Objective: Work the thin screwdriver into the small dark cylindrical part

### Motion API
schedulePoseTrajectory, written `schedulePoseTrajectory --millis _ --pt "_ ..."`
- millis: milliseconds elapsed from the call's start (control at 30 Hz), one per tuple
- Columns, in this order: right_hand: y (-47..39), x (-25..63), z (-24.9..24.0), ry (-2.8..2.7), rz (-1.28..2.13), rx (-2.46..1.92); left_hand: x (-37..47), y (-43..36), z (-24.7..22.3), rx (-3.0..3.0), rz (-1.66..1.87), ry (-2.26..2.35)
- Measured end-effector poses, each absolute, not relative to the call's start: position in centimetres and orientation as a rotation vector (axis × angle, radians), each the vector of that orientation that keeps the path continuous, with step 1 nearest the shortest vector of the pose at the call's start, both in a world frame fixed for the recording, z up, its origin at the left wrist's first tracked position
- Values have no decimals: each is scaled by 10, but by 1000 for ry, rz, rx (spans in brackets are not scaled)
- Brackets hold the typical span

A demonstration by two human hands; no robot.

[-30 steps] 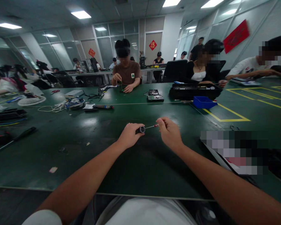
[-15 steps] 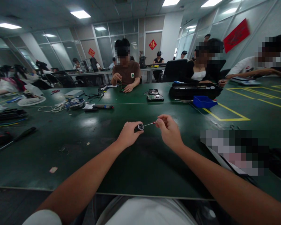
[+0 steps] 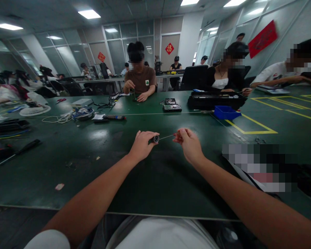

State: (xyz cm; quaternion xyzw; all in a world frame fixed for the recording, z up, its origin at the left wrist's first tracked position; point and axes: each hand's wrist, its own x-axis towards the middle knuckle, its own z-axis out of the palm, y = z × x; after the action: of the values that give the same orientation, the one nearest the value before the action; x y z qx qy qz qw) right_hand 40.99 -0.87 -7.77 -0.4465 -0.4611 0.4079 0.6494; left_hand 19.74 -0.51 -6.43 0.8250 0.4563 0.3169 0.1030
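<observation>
My left hand [image 3: 144, 144] is closed around a small black cylindrical part [image 3: 156, 139] with a round silver-rimmed end turned toward me. My right hand [image 3: 189, 143] pinches the red handle of a thin screwdriver [image 3: 168, 136]. Its metal shaft slants left and down, and the tip lies at or very near the edge of the round end; whether it touches, I cannot tell. Both hands are held above the green table [image 3: 155, 186], and my right fingers cover most of the handle.
Beyond my hands lie hard drives [image 3: 172, 108], a blue bin [image 3: 226, 112] and a long black casing [image 3: 215, 101]. Cables [image 3: 83, 113] and a dark pen-like tool [image 3: 114, 118] lie to the left. A long screwdriver [image 3: 28, 148] rests far left. A co-worker [image 3: 139, 79] sits opposite.
My right hand has shifted slightly right, and its grip on the screwdriver has turned. My left hand has risen a little, and the round end of the part has tilted.
</observation>
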Motion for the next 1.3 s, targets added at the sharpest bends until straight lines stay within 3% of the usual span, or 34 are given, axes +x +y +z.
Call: schedulePoseTrajectory --millis 1300 --pt "-37 412 -56 -1590 382 -1159 196 -1 -71 2381 810 1371"
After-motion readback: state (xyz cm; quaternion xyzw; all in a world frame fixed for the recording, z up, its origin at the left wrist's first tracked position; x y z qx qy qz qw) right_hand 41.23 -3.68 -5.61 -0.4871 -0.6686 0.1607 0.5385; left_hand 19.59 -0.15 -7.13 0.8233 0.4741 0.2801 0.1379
